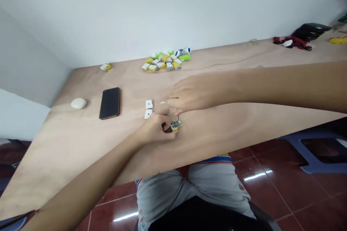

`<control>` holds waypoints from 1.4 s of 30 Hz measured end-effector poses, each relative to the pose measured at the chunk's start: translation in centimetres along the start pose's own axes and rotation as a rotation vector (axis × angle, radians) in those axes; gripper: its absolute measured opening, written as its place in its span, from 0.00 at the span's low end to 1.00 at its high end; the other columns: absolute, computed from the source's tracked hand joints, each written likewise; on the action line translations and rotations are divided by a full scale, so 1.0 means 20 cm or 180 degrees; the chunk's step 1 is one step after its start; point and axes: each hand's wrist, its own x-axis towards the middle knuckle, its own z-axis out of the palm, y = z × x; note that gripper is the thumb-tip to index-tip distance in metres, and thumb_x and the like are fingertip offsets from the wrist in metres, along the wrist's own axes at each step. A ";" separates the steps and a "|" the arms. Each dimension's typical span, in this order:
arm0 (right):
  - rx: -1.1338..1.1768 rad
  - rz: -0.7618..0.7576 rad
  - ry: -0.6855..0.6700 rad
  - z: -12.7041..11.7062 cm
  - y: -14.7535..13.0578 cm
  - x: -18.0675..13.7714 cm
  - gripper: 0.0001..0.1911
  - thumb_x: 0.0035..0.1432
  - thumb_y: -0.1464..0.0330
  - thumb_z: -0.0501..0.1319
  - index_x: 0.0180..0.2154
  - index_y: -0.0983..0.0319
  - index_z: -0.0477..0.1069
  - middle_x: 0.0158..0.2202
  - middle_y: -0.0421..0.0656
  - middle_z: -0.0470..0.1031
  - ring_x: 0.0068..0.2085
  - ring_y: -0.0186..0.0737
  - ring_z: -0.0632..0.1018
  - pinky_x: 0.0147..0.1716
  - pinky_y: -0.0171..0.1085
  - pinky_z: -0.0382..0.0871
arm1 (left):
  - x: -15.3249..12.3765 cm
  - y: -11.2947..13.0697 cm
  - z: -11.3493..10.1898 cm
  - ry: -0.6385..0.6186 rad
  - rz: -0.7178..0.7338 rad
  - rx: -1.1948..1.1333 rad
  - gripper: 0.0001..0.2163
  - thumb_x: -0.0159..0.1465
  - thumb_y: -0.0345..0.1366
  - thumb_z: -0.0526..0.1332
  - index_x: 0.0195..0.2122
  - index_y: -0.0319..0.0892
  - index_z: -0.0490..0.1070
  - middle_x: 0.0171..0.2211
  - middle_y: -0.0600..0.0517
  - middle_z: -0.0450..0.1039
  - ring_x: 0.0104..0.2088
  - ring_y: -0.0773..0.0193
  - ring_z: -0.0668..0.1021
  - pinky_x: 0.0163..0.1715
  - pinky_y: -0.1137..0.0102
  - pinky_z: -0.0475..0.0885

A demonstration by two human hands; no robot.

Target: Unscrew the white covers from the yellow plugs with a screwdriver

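Observation:
My left hand (158, 127) rests on the wooden table (81, 140), its fingers curled round a small yellow plug adapter (176, 125) whose inner parts show. My right hand (189, 95) reaches in from the right just above it, thumb and fingers pinched together over the adapter; whatever they hold is too small to make out. Two white cover pieces (149, 108) lie on the table just left of the hands, and a tiny white part (162, 103) lies beside them.
A black phone (110, 103) and a white oval object (78, 103) lie to the left. A heap of yellow, green and white adapters (166, 60) sits near the wall, one more adapter (105, 67) further left. Dark and red items (298, 38) lie far right. A blue stool (317, 151) stands on the floor.

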 end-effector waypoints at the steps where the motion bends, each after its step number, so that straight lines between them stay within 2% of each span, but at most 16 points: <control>1: 0.0061 0.0081 -0.0050 0.00 0.00 0.00 0.14 0.79 0.67 0.58 0.41 0.63 0.79 0.42 0.47 0.81 0.42 0.44 0.76 0.42 0.44 0.65 | 0.00 0.00 0.00 0.0006 0.0017 -0.0018 0.18 0.59 0.34 0.67 0.21 0.44 0.56 0.29 0.52 0.64 0.29 0.65 0.69 0.29 0.68 0.65; 4: 0.0245 0.0033 -0.0069 0.01 -0.02 -0.01 0.12 0.76 0.78 0.56 0.45 0.64 0.79 0.48 0.48 0.81 0.46 0.44 0.76 0.46 0.43 0.66 | 0.00 -0.01 0.01 0.0041 0.0048 -0.0047 0.18 0.58 0.33 0.67 0.20 0.44 0.56 0.28 0.52 0.65 0.30 0.65 0.71 0.31 0.68 0.66; 6: 0.0456 -0.0035 0.0036 0.03 -0.04 -0.01 0.15 0.72 0.82 0.56 0.49 0.63 0.78 0.53 0.49 0.80 0.50 0.45 0.76 0.49 0.44 0.65 | 0.00 -0.01 0.01 0.0033 0.0077 -0.0061 0.18 0.57 0.32 0.66 0.21 0.45 0.55 0.27 0.53 0.64 0.30 0.65 0.70 0.29 0.68 0.64; 8: 0.0675 0.0039 0.0130 0.05 -0.06 -0.02 0.12 0.73 0.79 0.57 0.48 0.62 0.77 0.55 0.50 0.80 0.50 0.47 0.76 0.48 0.45 0.65 | 0.00 -0.01 0.01 0.0015 0.0081 -0.0049 0.17 0.56 0.31 0.66 0.21 0.45 0.54 0.26 0.54 0.64 0.29 0.66 0.69 0.28 0.69 0.63; 11: 0.0858 0.0349 0.0167 0.07 -0.09 -0.02 0.11 0.77 0.73 0.55 0.50 0.63 0.75 0.49 0.50 0.81 0.44 0.47 0.77 0.41 0.44 0.64 | 0.00 -0.01 0.01 0.0016 0.0101 0.0040 0.18 0.56 0.29 0.66 0.21 0.45 0.54 0.25 0.55 0.64 0.28 0.66 0.67 0.29 0.69 0.63; 14: 0.1266 0.0434 0.0201 0.07 -0.10 -0.03 0.11 0.77 0.73 0.54 0.55 0.63 0.73 0.49 0.49 0.80 0.42 0.44 0.77 0.39 0.42 0.64 | 0.00 0.00 0.01 0.0013 0.0134 0.0047 0.19 0.57 0.29 0.66 0.21 0.46 0.53 0.21 0.57 0.58 0.26 0.66 0.65 0.27 0.69 0.61; 18: 0.1661 0.0622 0.0336 0.07 -0.09 -0.03 0.13 0.78 0.70 0.52 0.46 0.62 0.76 0.47 0.49 0.82 0.41 0.44 0.77 0.39 0.42 0.63 | 0.00 0.00 0.01 0.0020 0.0076 0.0009 0.19 0.58 0.30 0.66 0.21 0.46 0.53 0.23 0.56 0.59 0.26 0.67 0.65 0.26 0.68 0.60; 20: 0.1750 0.0669 0.0382 0.07 -0.08 -0.03 0.14 0.78 0.69 0.52 0.48 0.60 0.76 0.45 0.48 0.83 0.40 0.44 0.77 0.39 0.42 0.63 | 0.00 0.00 0.01 -0.0020 0.0011 -0.0017 0.19 0.58 0.31 0.66 0.21 0.45 0.54 0.24 0.55 0.61 0.27 0.66 0.66 0.27 0.68 0.60; 23: 0.1933 0.0585 0.0372 0.05 -0.07 -0.03 0.12 0.71 0.75 0.57 0.51 0.59 0.76 0.45 0.46 0.83 0.39 0.42 0.76 0.39 0.41 0.64 | -0.01 0.00 0.01 -0.0051 -0.0055 0.0031 0.19 0.57 0.31 0.67 0.21 0.45 0.54 0.25 0.55 0.61 0.27 0.67 0.65 0.27 0.68 0.60; 27: 0.1706 0.0752 0.0397 0.05 -0.07 -0.03 0.12 0.72 0.74 0.56 0.38 0.61 0.76 0.38 0.46 0.82 0.36 0.41 0.74 0.38 0.42 0.62 | -0.01 0.00 0.01 -0.0056 -0.0104 0.0038 0.19 0.57 0.32 0.68 0.20 0.45 0.55 0.27 0.54 0.64 0.29 0.66 0.67 0.29 0.68 0.63; 31: 0.1878 0.0484 0.0616 0.08 -0.06 -0.03 0.13 0.69 0.75 0.56 0.47 0.61 0.78 0.40 0.43 0.82 0.38 0.38 0.75 0.40 0.40 0.63 | -0.01 0.00 0.00 -0.0097 -0.0098 0.0056 0.19 0.58 0.31 0.68 0.21 0.45 0.55 0.25 0.54 0.63 0.28 0.66 0.66 0.28 0.68 0.62; 33: 0.1899 0.0356 0.0616 0.09 -0.06 -0.02 0.11 0.68 0.75 0.56 0.43 0.62 0.78 0.38 0.43 0.81 0.36 0.37 0.74 0.38 0.40 0.62 | -0.01 0.00 0.00 -0.0102 -0.0092 0.0061 0.19 0.58 0.31 0.68 0.21 0.45 0.55 0.26 0.54 0.62 0.28 0.66 0.66 0.28 0.68 0.61; 35: 0.1667 0.0499 0.0536 0.09 -0.05 -0.02 0.12 0.71 0.72 0.55 0.36 0.63 0.76 0.35 0.44 0.81 0.34 0.38 0.72 0.37 0.42 0.61 | -0.01 0.00 0.00 -0.0103 -0.0097 0.0033 0.19 0.59 0.33 0.68 0.21 0.45 0.55 0.27 0.54 0.63 0.28 0.66 0.67 0.28 0.68 0.61; 37: 0.1541 0.0679 0.0547 0.09 -0.05 -0.02 0.14 0.73 0.72 0.54 0.38 0.63 0.78 0.36 0.46 0.82 0.35 0.40 0.72 0.38 0.43 0.61 | -0.01 0.00 0.00 -0.0093 -0.0077 0.0007 0.19 0.60 0.34 0.67 0.21 0.44 0.55 0.28 0.53 0.64 0.29 0.65 0.67 0.29 0.68 0.63; 40: 0.1753 0.0503 0.0583 0.09 -0.04 -0.03 0.14 0.67 0.75 0.56 0.43 0.62 0.80 0.40 0.45 0.83 0.38 0.40 0.75 0.41 0.41 0.64 | -0.01 0.00 0.00 -0.0100 -0.0059 0.0021 0.19 0.60 0.35 0.67 0.21 0.44 0.55 0.29 0.52 0.64 0.30 0.65 0.68 0.30 0.67 0.64; 42: 0.1821 0.0346 0.0467 0.09 -0.04 -0.02 0.13 0.63 0.76 0.57 0.38 0.61 0.80 0.37 0.43 0.81 0.37 0.39 0.75 0.40 0.40 0.64 | -0.01 0.00 0.00 -0.0120 -0.0077 0.0035 0.19 0.60 0.34 0.68 0.21 0.44 0.55 0.29 0.52 0.65 0.30 0.65 0.68 0.30 0.67 0.63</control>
